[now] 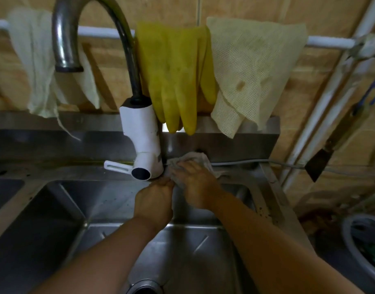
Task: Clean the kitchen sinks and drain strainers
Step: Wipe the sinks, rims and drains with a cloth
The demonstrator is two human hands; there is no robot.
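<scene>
Brushed stainless-steel double sink [203, 240]: dull grey sheen, smooth, creased diagonal folds in the basin floor; rim at right speckled with brown spots. Curved metal faucet spout [64, 39]: tarnished, semi-glossy. White plastic faucet body [141, 132]: smooth, slight gloss, scuffed. Pair of yellow rubber gloves [174, 77]: matt, grimy in patches. Pale yellow open-mesh cloth [252, 71]: coarse net weave, one brown stain. Thin off-white gauzy rag [34, 66]: limp, frayed threads. Crumpled grey rag [193, 159] under the right hand [198, 187]: soft woven cloth, matt. White rail [101, 31]: smooth, painted look.
</scene>
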